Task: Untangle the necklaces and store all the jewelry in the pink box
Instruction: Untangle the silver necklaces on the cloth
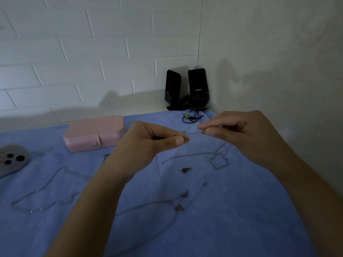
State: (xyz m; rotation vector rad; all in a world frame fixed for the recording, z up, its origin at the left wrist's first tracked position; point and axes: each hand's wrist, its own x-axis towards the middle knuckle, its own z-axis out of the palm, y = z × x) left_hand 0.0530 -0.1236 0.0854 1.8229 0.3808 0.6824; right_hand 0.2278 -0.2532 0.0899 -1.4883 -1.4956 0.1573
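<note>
Above a blue-clothed counter, left hand and right hand each pinch a fine chain taut (probably light, slippery, kink-prone), likely best held near the ends.

Box left of hands; speakers behind in corner; chains on cloth.

Blue towel carries shut pink box; chains; pendant; grey object.

Bare forearms, bare wrists. The left hand and right hand are bare too, with short, plain thumbnails.
</note>
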